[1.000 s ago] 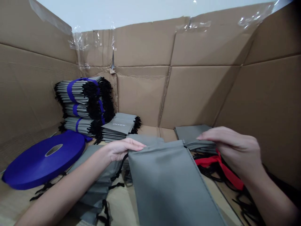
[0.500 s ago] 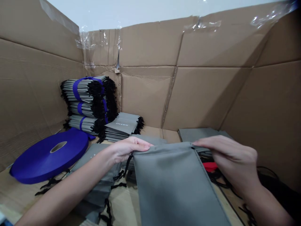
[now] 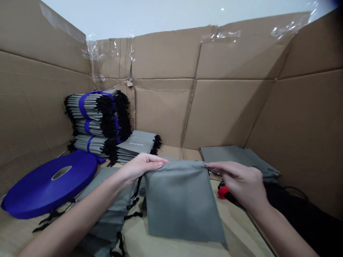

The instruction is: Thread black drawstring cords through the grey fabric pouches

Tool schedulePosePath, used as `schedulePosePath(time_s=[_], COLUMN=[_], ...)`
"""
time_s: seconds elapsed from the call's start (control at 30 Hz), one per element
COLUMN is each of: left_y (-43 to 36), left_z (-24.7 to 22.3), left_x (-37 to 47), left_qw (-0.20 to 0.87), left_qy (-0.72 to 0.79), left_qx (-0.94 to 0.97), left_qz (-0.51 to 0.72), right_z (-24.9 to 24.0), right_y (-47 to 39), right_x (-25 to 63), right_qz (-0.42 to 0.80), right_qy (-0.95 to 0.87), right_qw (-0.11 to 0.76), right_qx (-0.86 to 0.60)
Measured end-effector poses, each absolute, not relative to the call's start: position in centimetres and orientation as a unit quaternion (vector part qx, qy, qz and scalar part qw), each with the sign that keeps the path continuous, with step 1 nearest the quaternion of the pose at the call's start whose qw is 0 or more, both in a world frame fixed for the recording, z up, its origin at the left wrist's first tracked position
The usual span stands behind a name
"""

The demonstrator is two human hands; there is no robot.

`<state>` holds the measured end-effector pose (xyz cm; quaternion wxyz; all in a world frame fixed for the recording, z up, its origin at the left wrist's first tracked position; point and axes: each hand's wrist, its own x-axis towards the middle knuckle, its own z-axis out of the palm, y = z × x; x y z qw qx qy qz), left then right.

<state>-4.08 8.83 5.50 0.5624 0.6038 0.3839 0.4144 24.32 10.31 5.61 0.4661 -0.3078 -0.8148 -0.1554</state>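
A grey drawstring bag (image 3: 183, 203) hangs upright over the table, its lower edge in view. My left hand (image 3: 143, 166) pinches the top left corner between thumb and fingers. At the opposite top corner, where the cord comes out, my right hand (image 3: 241, 178) is closed in a pinch; its fingertips are partly hidden. Behind and left of the held bag lies a loose pile of grey bags (image 3: 107, 214) with black cords trailing out.
Tied bundles of grey bags (image 3: 92, 110) stand against the cardboard wall (image 3: 163, 107). A stack printed INTEX (image 3: 136, 142) sits beside them. A blue strap roll (image 3: 50, 184) lies left. More flat grey bags (image 3: 225, 155), a red object (image 3: 222, 192) and black material (image 3: 292, 217) are on the right.
Both hands have shifted left in view with the bag, and the right more. The bag's bottom edge now shows, where earlier it ran out of the frame. The view has shifted slightly.
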Motion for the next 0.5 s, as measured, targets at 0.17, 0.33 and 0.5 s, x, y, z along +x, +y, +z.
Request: schedulePosePath(time_s=[0.17, 0.33, 0.5], left_y=[8.2, 8.2, 8.1], left_z=[6.6, 7.1, 7.1], left_x=[-4.9, -5.5, -5.4], left_qw=[0.527, 0.45, 0.395], left_qy=[0.39, 0.39, 0.414], left_qx=[0.656, 0.721, 0.742], left_qz=[0.374, 0.355, 0.349], right_z=[4.4, 4.8, 6.0], right_y=[10.4, 10.4, 10.2], right_x=[23.7, 23.2, 22.7], right_qz=[-0.075, 0.07, 0.251], right_qy=[-0.811, -0.816, -0.8], right_qw=[0.468, 0.402, 0.367], right_qx=[-0.342, -0.409, -0.402])
